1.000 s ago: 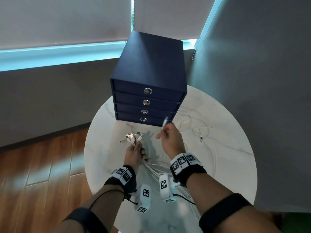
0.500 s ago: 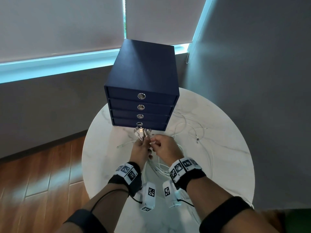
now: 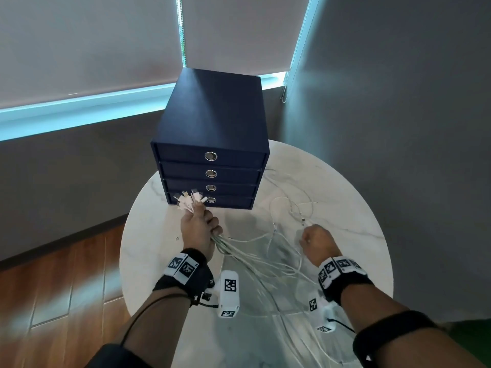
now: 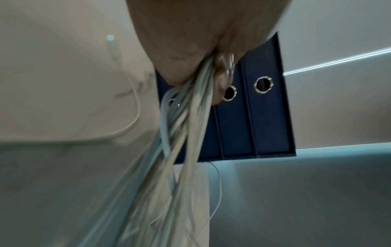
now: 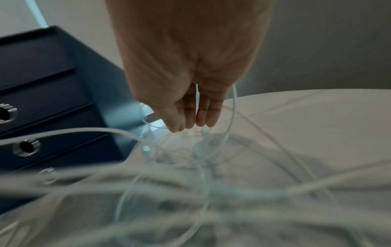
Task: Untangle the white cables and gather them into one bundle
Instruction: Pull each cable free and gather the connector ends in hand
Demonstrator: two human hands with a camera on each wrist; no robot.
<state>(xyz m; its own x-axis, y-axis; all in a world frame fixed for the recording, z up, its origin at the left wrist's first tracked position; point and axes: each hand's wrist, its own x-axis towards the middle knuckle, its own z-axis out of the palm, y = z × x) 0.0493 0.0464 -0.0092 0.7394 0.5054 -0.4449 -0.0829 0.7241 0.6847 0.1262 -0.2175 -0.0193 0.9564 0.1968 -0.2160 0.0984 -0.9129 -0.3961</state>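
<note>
The right hand point(image 3: 317, 241) has let go of the plug it just gave over and has moved to the lower right of the frame, fingers loose and holding nothing, above a loose cable end point(image 3: 303, 221). The left hand point(image 3: 198, 229) squeezes the white cables point(image 3: 255, 264) near the middle, plugs point(image 3: 189, 201) poking up, so one more is in the bundle and the next is close.

wrists: black straps, white tag blocks | white wrist cameras, black leads | forearms: black bands
</note>
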